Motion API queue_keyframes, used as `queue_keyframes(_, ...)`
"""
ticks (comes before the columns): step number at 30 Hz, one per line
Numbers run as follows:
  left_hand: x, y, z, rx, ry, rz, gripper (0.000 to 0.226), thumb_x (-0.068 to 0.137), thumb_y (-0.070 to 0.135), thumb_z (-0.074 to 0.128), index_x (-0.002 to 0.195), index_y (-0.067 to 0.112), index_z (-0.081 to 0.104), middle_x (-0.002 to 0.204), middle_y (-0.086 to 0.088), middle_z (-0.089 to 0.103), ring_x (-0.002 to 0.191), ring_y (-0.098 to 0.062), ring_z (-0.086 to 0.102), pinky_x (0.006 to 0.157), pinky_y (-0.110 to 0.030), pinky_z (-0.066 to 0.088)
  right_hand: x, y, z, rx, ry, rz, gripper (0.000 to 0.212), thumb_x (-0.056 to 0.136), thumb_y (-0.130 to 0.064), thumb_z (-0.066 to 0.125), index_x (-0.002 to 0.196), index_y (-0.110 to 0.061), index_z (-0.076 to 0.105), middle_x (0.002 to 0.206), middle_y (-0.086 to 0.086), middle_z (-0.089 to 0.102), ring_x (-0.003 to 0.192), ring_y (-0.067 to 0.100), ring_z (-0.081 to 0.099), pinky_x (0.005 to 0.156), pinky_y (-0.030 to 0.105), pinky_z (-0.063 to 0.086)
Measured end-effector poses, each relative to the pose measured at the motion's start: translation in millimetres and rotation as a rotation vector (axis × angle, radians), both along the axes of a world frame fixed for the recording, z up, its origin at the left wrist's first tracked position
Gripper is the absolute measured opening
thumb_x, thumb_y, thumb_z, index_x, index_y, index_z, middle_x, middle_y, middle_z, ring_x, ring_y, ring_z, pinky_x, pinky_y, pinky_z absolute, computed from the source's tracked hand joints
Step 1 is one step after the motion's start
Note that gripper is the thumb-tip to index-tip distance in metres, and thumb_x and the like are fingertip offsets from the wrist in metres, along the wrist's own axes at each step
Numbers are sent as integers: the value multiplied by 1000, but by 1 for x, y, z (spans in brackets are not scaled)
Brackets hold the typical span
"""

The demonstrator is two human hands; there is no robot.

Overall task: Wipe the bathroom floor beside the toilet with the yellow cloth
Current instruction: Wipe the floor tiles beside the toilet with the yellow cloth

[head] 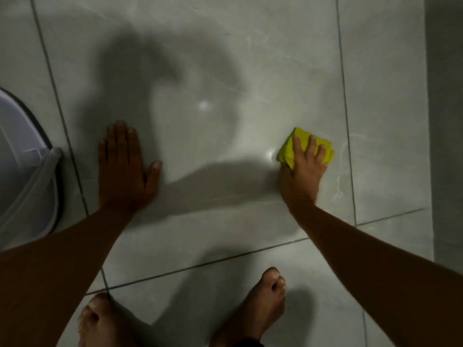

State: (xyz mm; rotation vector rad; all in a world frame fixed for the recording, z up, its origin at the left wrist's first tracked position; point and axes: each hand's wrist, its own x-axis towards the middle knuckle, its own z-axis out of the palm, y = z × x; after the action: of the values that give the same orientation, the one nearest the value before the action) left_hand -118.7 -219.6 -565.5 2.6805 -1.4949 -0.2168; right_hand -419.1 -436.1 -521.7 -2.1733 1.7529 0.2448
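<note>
The yellow cloth [304,147], bunched, lies on the tiled floor [225,58] near a grout line — the right hand [304,169] presses it down, fingers spread. The left hand [125,169] rests flat, open, beside the toilet base [22,171] (white, at the floor's left edge). Bare feet [260,304] stand nearer.

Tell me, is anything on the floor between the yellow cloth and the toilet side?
Only the person's own left hand, flat on the tiles near the toilet. The right hand presses the yellow cloth; nothing else lies between.
</note>
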Motion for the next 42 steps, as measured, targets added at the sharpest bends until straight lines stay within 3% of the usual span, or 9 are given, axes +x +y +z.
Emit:
queue_keyframes(5, 2, -2, 4, 22, 13, 10, 83, 98, 54, 26, 161, 3, 9, 170, -23, 9, 159, -39, 5, 130, -49, 0, 7, 19, 6, 94, -46, 819, 87, 74, -13, 56, 151, -36, 22, 164, 7, 14, 149, 41, 5, 116, 61, 5)
queue_keyframes(11, 0, 0, 1, 8, -30, 7, 81, 98, 53, 30, 160, 2, 15, 168, -25, 16, 158, -40, 11, 129, -52, 6, 51, -80, 1, -13, -7, -161, 77, 86, -24, 54, 153, -33, 16, 165, 10, 8, 150, 40, 1, 116, 67, 11)
queue_keyframes(16, 0, -1, 3, 30, -25, 11, 82, 98, 53, 29, 160, 2, 16, 168, -23, 16, 158, -40, 11, 129, -54, 9, 36, -104, 11, 54, -34, 727, 74, 80, -29, 47, 150, -30, 27, 163, 13, 15, 149, 42, 6, 117, 62, 10)
queue_keyframes(18, -1, 0, 3, 24, -24, 18, 81, 98, 52, 30, 160, 1, 18, 168, -24, 17, 158, -40, 12, 129, -54, 10, 22, -132, 13, 38, -46, 576, 69, 82, -30, 42, 149, -28, 27, 161, 17, 20, 148, 44, 10, 119, 60, 14)
queue_keyframes(21, -3, -1, 3, 23, -25, 14, 81, 98, 52, 32, 159, 1, 20, 167, -24, 19, 158, -40, 14, 129, -54, 11, 87, -156, 9, 28, 12, -132, 68, 90, -27, 48, 152, -31, 21, 164, 11, 12, 149, 41, 6, 119, 59, 9)
queue_keyframes(26, 0, -5, 3, 27, -7, 20, 81, 98, 53, 31, 158, 0, 22, 167, -24, 20, 157, -41, 15, 128, -56, 14, 129, -121, 9, 75, -58, 867, 74, 82, -27, 47, 152, -34, 22, 165, 5, 10, 151, 35, 2, 118, 60, 5)
queue_keyframes(32, 0, -2, 1, 50, 0, 8, 82, 98, 54, 31, 159, 1, 20, 168, -23, 19, 158, -40, 14, 130, -53, 11, 231, -142, 6, 46, -51, 7, 67, 93, -30, 45, 152, -38, 16, 165, 3, 5, 151, 35, -2, 118, 63, 4)
queue_keyframes(37, 1, -4, 5, 60, 17, 13, 82, 97, 54, 31, 158, 0, 22, 167, -23, 20, 157, -40, 16, 129, -51, 8, 173, -90, 5, 28, -100, 1051, 75, 82, -24, 48, 150, -39, 22, 164, 2, 14, 151, 32, 2, 119, 60, 8)
queue_keyframes(42, 1, -4, 9, 84, 28, 4, 82, 98, 54, 30, 159, 0, 21, 168, -23, 20, 158, -40, 15, 129, -52, 11, 242, -95, -7, -6, -137, 135, 70, 86, -29, 54, 149, -40, 26, 164, 0, 15, 151, 33, 5, 118, 61, 4)
